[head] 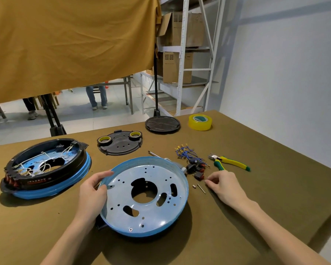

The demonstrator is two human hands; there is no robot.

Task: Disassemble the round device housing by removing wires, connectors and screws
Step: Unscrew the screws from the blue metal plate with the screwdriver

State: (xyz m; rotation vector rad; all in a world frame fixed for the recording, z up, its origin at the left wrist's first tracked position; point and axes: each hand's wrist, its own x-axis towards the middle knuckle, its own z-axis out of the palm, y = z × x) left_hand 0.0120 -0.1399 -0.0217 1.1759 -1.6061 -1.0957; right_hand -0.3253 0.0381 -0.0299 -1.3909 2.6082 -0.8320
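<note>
A blue round metal housing pan (151, 213) lies open side up in front of me, bare inside, with holes and cut-outs. My left hand (93, 196) grips its left rim, thumb over the edge. My right hand (223, 185) hovers low over the table to the pan's right with fingers curled; its fingertips are close to a small screw (201, 188) and a tiny metal piece (194, 186). Whether they pinch anything is unclear. Removed blue wires (184, 152) and black-red switches (197, 169) lie behind that hand.
A second blue-and-black housing (46, 169) with white wires inside sits at the left. A black cover plate (120, 143), a black round lid (162, 124), yellow tape (200, 122), green-yellow pliers (228, 162) and a screwdriver tip (154, 154) lie behind. The table's right edge is near.
</note>
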